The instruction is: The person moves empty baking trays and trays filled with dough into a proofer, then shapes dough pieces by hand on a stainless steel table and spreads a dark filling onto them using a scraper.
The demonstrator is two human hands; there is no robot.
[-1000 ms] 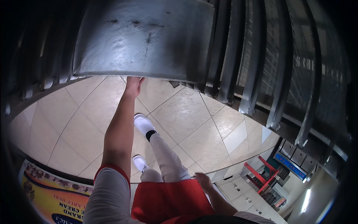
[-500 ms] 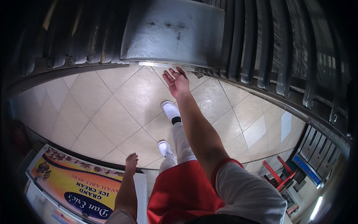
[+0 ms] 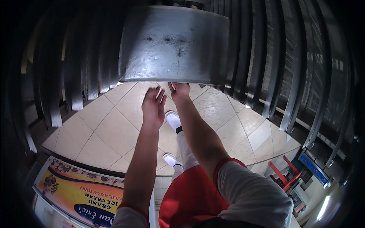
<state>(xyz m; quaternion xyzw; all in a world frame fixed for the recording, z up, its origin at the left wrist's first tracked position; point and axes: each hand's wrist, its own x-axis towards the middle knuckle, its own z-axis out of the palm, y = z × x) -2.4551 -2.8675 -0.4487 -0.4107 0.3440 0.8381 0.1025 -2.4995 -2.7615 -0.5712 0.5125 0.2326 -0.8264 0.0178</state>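
Observation:
A grey metal plate (image 3: 175, 45), scuffed and darkly marked, is set among the vertical bars of a metal gate (image 3: 262, 57) in front of me. My right hand (image 3: 180, 90) is at the plate's lower edge, fingers curled against it, with the fingertips hidden behind the metal. Slightly left of it and below the edge, my left hand (image 3: 153, 104) is raised with fingers apart, holding nothing and a little blurred. A small gap separates the left fingertips from the plate.
A chest freezer (image 3: 83, 190) with a colourful printed panel stands at my lower left. Red furniture (image 3: 283, 173) and a blue sign panel (image 3: 313, 167) are at the right. Pale tiles cover the floor (image 3: 110, 129) under my white shoes (image 3: 173, 119).
My left hand has come up from beside the freezer towards the plate. My right hand has met the plate's lower edge. The plate and bars appear lower in view.

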